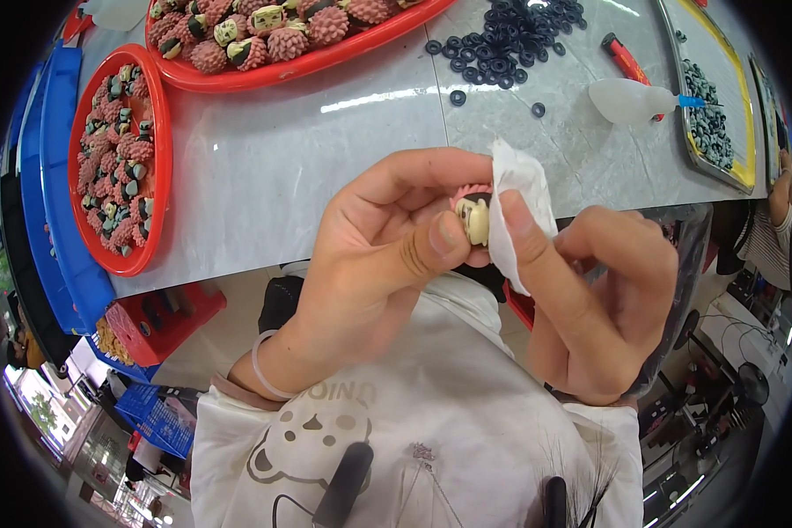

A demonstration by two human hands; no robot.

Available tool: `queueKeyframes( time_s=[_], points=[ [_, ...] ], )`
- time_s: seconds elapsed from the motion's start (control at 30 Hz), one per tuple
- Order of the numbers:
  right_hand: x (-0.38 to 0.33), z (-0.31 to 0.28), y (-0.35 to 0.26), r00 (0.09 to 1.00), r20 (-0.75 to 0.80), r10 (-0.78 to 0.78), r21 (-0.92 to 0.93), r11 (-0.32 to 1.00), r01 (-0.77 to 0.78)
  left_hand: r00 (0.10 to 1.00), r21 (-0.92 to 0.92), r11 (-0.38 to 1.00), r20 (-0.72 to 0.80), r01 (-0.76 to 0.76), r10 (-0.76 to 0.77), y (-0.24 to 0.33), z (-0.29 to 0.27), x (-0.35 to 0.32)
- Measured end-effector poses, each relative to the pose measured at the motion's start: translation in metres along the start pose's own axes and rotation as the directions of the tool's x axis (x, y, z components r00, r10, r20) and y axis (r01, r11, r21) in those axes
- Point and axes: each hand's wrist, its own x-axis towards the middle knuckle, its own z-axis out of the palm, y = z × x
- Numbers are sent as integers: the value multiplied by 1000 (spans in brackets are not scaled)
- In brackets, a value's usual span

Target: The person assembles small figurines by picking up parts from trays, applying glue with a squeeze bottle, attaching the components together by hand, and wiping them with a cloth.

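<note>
Just past the table's near edge, my left hand (pixel 370 238) pinches a small figurine head (pixel 473 218) between thumb and fingers. The head has a cream face, dark hair and a pink ridged part on top. A white cloth or tissue (pixel 524 189) is gripped by my right hand (pixel 603 290), its thumb lying over it. The cloth touches the right side of the figurine head and hides part of it. A beaded-looking pale band circles my left wrist.
A large red tray (pixel 299 72) of similar heads stands at the back left, a smaller red oval tray (pixel 160 167) beside it. Dark rings (pixel 502 53) lie on the grey table (pixel 282 167). Farther right are a squeeze bottle (pixel 625 100), a red marker-like tube (pixel 623 60) and a yellow-edged tray (pixel 741 154).
</note>
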Motion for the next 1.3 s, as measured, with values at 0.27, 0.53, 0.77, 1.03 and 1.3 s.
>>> queueKeyframes(
  time_s=[0.27, 0.53, 0.77, 1.03, 1.3],
  points=[
    [-9, -20, 21, 996, 66, -57, 202, 979, 43, 991, -26, 993, 69, -115, 116, 5, -3, 5],
    [-20, 5, 57, 990, -7, 144, -93, 985, -144, 996, 5, 997, 40, -77, 76, 1, 2, 5],
    [-30, -66, 115, 772, -493, 401, 47, 898, -437, 992, -12, 993, 58, -115, 115, 8, 3, 5],
    [2, -70, 185, 894, -183, 409, -85, 900, -428, 987, 71, 987, 83, -143, 138, 12, 10, 9],
    [5, -67, 193, 947, -229, 225, -164, 950, -265, 985, 44, 987, 88, -156, 152, 13, 2, 10]
  ],
)
